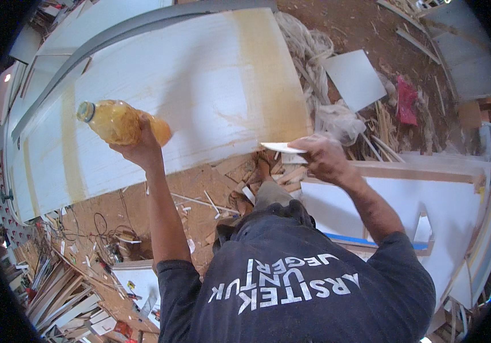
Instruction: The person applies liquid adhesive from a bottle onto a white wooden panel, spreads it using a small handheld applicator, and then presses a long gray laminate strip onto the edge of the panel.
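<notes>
My left hand (142, 150) is closed around a clear plastic bottle (112, 123) of yellow-amber stuff. The bottle is tilted on its side above a large white panel (194, 108), its neck toward the left. Yellowish bands (255, 68) run across the panel at its right end and toward its left end. In my right hand (331, 161), slightly blurred, is a thin, flat, pale spreader-like piece (282, 148). It reaches left over the panel's near right corner; whether it touches the surface, I cannot tell.
Crumpled clear plastic sheeting (308, 51) and a white square board (356, 80) lie beyond the panel's right end. A white panel structure (394, 200) stands at my right. Wood strips (65, 306) and cables (105, 228) litter the floor at left.
</notes>
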Action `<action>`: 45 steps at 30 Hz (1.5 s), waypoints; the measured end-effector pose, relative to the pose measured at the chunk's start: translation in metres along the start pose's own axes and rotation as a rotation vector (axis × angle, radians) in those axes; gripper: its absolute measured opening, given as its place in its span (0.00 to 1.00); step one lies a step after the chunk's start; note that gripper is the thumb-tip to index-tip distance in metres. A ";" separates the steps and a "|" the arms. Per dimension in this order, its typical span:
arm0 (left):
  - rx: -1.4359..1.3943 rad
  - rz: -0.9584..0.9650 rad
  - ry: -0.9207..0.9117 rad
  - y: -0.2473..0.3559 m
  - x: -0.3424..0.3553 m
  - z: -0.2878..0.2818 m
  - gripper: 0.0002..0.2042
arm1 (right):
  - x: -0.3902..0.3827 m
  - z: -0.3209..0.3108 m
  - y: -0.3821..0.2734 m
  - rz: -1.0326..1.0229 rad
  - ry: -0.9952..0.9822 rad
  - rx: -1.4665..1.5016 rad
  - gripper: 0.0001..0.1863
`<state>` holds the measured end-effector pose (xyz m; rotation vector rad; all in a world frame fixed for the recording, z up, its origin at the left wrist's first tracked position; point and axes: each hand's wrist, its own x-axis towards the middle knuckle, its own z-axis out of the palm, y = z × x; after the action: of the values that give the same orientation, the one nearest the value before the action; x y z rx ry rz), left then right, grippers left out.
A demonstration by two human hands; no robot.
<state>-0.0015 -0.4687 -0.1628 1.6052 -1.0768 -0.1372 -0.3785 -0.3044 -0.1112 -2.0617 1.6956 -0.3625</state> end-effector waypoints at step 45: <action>-0.101 0.237 0.013 -0.015 0.000 0.004 0.42 | 0.009 0.045 0.023 -0.110 -0.061 -0.235 0.19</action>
<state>0.0043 -0.4727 -0.1770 1.3759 -1.2217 -0.0216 -0.3754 -0.3090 -0.1620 -2.3157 1.6595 -0.1369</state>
